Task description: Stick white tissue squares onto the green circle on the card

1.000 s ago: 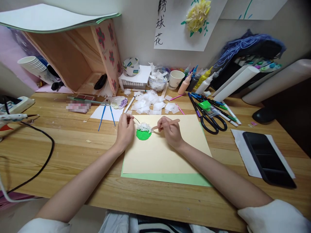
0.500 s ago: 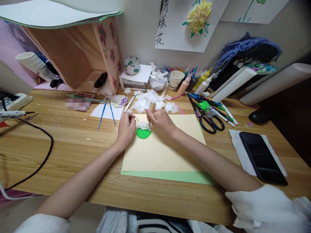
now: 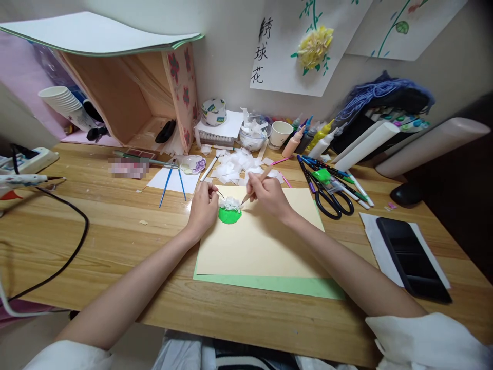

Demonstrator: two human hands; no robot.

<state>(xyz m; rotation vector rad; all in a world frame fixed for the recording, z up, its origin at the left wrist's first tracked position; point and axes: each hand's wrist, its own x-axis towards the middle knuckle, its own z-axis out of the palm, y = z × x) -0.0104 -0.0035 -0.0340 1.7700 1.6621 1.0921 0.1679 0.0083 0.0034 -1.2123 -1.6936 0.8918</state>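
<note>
A round green piece [image 3: 230, 216] lies on the cream sheet [image 3: 262, 252], its upper part covered with crumpled white paper bits [image 3: 231, 204]. My left hand [image 3: 204, 208] rests at its left side, fingers pinched on a thin dark wire [image 3: 221, 194] that reaches toward the white bits. In my right hand [image 3: 268, 195] is a tan pointed stick [image 3: 265, 173], its tip down at the right edge of the white bits. Behind the sheet lies a pile of white paper squares [image 3: 236, 163].
Black scissors [image 3: 328, 204] and pens lie right of the sheet, near a phone [image 3: 412, 257]. Glue bottles [image 3: 293, 142], a paper cup [image 3: 280, 133] and a bowl [image 3: 254, 136] stand behind. Blue brushes [image 3: 165, 186] lie left; a black cable [image 3: 82, 241] curves farther left.
My right hand has drawn back slightly to the right, and the stick now slants with its tip beside the white bits. The whole view has shifted a little.
</note>
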